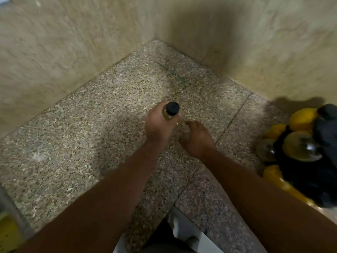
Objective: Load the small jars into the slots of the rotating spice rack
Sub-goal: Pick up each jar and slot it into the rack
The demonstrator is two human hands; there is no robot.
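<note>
**One jar in hand over the granite corner**

Head view looks down at a speckled granite counter [94, 136] that runs into a corner between two beige marbled walls [54, 42]. Both bare forearms reach forward from the bottom of the picture.

The left hand [157, 125] is wrapped around a small jar [170, 115], fingers closed on its glass body. The jar stands nearly upright in the grip, its black cap [172, 107] sticking up above the thumb and forefinger. Yellowish contents show through the glass just below the cap. Whether the jar's base touches the counter cannot be told, since the hand covers it.

The right hand [196, 136] sits just beside the left, palm down, fingers loosely curled and spread, holding nothing. Its fingertips lie close to the jar's lower part; whether they touch it is unclear because of blur.

At the right edge, well apart from the hands, stands the spice rack [300, 161], a dark frame blurred by motion. Several jars with yellow contents [302, 118] sit tilted in its slots, and a rounded glass bottom [301, 146] faces the camera.

A yellow blurred object [9, 232] shows at the lower left corner. A white edge [182, 227] shows below the counter's front.
</note>
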